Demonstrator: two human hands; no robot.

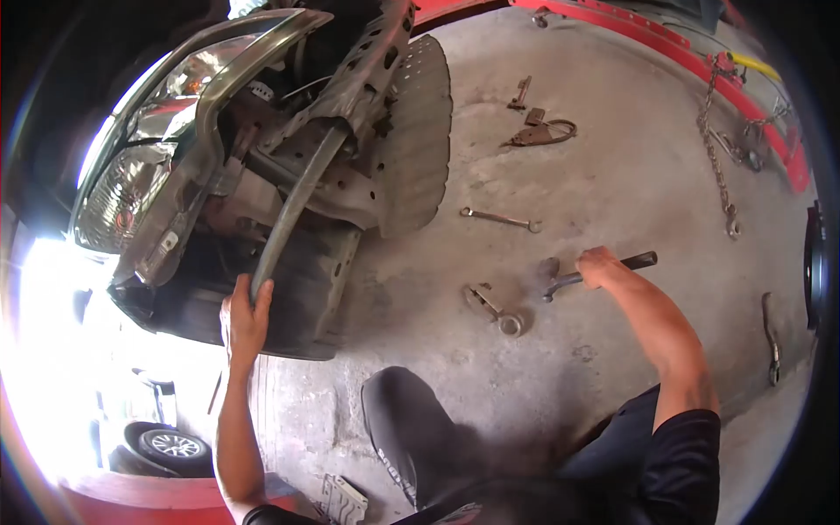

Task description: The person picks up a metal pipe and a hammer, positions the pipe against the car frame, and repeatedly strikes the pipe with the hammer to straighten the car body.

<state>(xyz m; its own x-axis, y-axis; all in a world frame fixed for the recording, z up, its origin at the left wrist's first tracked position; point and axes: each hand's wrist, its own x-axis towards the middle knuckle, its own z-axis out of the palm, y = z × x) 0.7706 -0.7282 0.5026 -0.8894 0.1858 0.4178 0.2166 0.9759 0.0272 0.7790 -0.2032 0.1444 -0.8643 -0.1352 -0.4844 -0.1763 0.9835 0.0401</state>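
My left hand is closed around the lower end of a long, slightly curved metal bar. The bar's upper end meets the exposed metal frame at the front of a car. Over the concrete floor to the right, my right hand grips a hammer by its handle. Its head points left and looks smeared by motion. Near the hammer lies a metal clamp-like tool with a ring. A combination wrench rests farther forward on the floor.
A headlight borders the frame on the left. Rusty metal pieces lie ahead on the floor. A chain hangs by a red beam at right. A curved metal tool lies far right, and a wheel stands lower left.
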